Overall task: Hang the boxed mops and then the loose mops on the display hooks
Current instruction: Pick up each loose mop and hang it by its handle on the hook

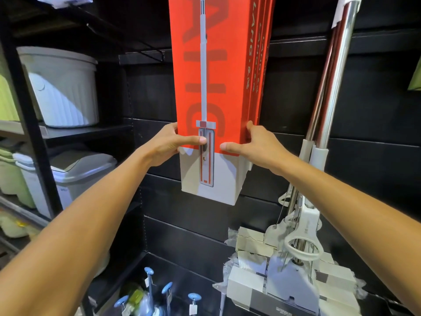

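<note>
Left hand (168, 144) and right hand (252, 145) grip the hanging boxed mop (209, 87); contents hidden.

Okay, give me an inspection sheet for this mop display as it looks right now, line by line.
Surface: black slat wall behind the hanging stock.
Job's things: front boxed mop, red and white, hangs upright with more red boxes close behind it; loose mops with chrome poles hang at the right.
Clutter: blue-capped items with tags and wrapped grey packs below.
Grippers: left hand and right hand grip the front box's lower edges, thumbs on its face.
Cables: nothing seen.
Surroundings: shelf at left with grey bins.
</note>
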